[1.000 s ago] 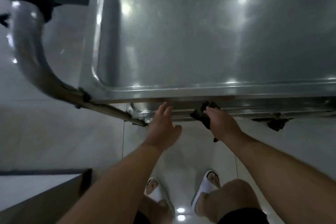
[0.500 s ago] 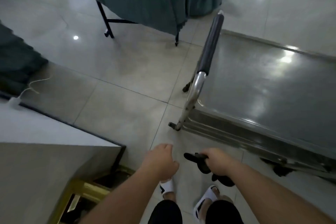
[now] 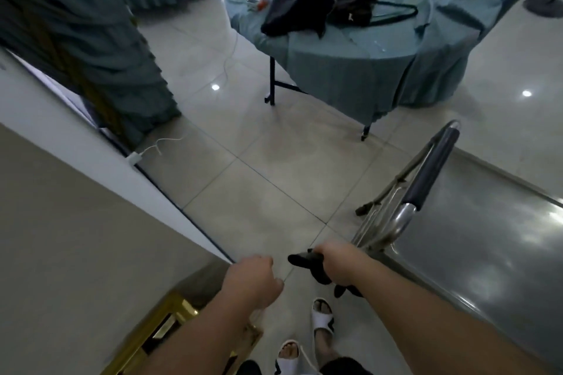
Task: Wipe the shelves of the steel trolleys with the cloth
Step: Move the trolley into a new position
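A steel trolley (image 3: 475,240) stands at the right, its shiny top shelf facing up and its dark padded handle (image 3: 429,173) at the left end. My right hand (image 3: 341,265) grips a dark cloth (image 3: 307,263) in the air, just left of the trolley's near corner, apart from the shelf. My left hand (image 3: 253,280) hangs over the floor with its fingers curled and nothing in it.
A round table (image 3: 365,64) with a teal cover and dark bags on top stands ahead. A grey wall (image 3: 61,237) with a gold frame (image 3: 158,332) runs along the left. Teal drapes (image 3: 85,49) hang at upper left. Tiled floor lies between.
The view rose from close under the trolley's shelf to a standing look over the room. Both hands came away from the lower shelf rim; my right hand still holds the cloth.
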{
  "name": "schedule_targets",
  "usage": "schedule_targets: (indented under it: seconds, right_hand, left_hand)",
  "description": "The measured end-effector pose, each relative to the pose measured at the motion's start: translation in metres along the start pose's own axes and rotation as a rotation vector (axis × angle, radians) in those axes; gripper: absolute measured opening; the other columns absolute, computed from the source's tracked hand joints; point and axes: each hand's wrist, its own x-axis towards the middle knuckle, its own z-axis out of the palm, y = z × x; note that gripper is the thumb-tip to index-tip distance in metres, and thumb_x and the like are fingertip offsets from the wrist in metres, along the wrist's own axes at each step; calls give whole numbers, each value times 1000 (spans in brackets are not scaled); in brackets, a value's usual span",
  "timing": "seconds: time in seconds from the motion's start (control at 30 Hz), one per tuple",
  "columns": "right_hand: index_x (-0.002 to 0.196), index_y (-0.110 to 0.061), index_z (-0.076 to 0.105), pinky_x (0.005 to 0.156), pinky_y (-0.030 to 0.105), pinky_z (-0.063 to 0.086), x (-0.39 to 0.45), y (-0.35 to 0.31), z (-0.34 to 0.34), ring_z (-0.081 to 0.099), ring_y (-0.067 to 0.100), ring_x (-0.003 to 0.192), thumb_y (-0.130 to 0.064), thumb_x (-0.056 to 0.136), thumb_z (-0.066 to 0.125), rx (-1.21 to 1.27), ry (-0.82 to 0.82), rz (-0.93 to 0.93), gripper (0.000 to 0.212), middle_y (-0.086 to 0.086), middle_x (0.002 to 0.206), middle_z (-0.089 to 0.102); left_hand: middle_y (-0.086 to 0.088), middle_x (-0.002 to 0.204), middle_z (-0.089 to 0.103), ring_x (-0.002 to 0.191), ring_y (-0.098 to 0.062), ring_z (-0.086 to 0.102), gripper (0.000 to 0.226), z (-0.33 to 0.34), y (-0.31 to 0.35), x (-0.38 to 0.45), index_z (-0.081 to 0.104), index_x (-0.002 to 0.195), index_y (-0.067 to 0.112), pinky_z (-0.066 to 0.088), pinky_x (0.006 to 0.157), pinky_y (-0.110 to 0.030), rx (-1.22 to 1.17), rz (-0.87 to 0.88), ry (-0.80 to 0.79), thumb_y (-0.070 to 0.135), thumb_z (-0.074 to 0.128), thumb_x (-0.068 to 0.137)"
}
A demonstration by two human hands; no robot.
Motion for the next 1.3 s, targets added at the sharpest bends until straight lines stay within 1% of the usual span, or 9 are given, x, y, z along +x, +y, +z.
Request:
schedule_targets:
  seconds: [0.13,0.27,0.43,0.6,0.7,0.83,0.97,1.13,1.3]
  right_hand:
    - [127,-13,66,58,26,42,8,3,-55,63,25,86,-16,98,49,25,32,-60,34,15,117,68]
    - [120,-12,68,66,31,51,14,16,-109,67,23,84,-24,99,49,88,87,-82,31,12,109,70]
    - [124,-10,68,58,29,55,33,29,-170,71,26,86,-5,93,52,107,123,-44,36,11,106,69]
    - [124,-12,68,84,42,63,76,25,-226,70,31,98,1,93,52,125,154,-20,37,14,114,68]
    - [128,-14,66,86,44,62,115,17,-262,71,31,98,2,93,51,141,146,13,41,12,116,67]
    - [123,-18,67,68,35,59,165,4,-314,71,28,92,2,91,49,197,201,70,41,9,111,65]
    - [124,-24,67,86,44,60,191,-17,-356,71,27,92,0,93,46,284,225,124,44,8,113,66]
    - [126,-19,67,91,46,59,203,-17,-401,67,32,103,2,92,51,299,231,200,43,11,115,68]
    - [115,-23,70,69,38,58,214,33,-431,72,28,86,-1,87,51,421,294,335,40,3,98,69]
  left_hand:
    - [-6,149,54,131,-28,54,60,-45,3,11,49,148,22,46,103,-41,-53,-54,40,57,45,100]
    - [-4,145,58,127,-26,57,58,-90,8,31,51,148,24,48,104,-41,-142,-100,125,54,48,99]
    - [-6,149,56,129,-29,56,63,-145,16,70,43,156,24,49,100,-40,-138,-110,119,53,46,100]
    - [-5,142,59,124,-28,58,61,-202,12,132,47,153,25,50,95,-38,-92,-70,134,49,48,97]
    - [-5,140,61,124,-27,59,60,-241,3,184,47,153,24,52,97,-38,-41,-21,115,47,49,98]
    - [-6,149,56,131,-30,57,57,-308,-7,262,48,152,22,49,104,-40,75,81,95,47,47,101]
    - [-6,148,56,130,-30,58,60,-367,2,321,46,154,23,48,101,-39,129,203,49,52,47,101]
    - [-5,144,58,124,-28,59,60,-419,34,380,46,153,23,52,98,-41,183,333,26,51,47,100]
    - [-5,143,58,125,-30,59,59,-451,80,424,48,151,21,52,99,-42,280,406,-32,50,47,99]
